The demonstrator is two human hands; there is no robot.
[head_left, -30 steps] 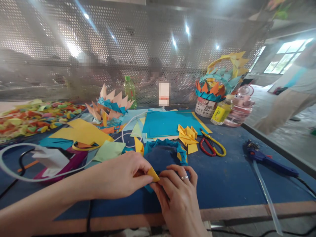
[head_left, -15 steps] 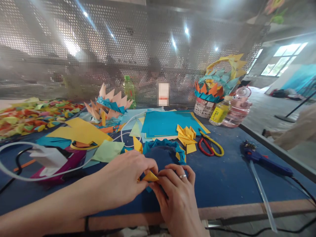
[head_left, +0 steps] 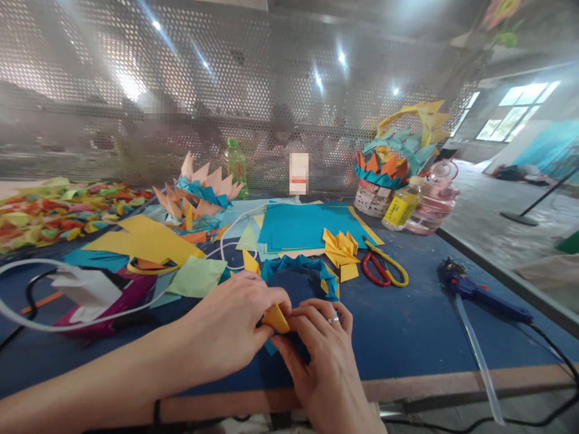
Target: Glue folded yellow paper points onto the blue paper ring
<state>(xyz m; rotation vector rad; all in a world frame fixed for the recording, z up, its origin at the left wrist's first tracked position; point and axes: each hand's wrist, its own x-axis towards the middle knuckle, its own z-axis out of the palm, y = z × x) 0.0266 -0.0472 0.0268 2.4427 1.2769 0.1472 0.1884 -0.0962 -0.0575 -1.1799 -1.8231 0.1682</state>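
While our left hand [head_left: 253, 319] pinches a small folded yellow paper piece [head_left: 277, 318] between thumb and fingers, our right hand [head_left: 325, 349] curls just beside its tip; we cannot tell what those fingers close on. The piece sits over the table [head_left: 398, 337], at the near side of a curved, pleated blue paper band [head_left: 296, 263] partly hidden by our hands. We judge that squeezing too hard could crease the yellow paper crookedly, a slack pinch could drop it, and tugging the blue folds could pull them apart.
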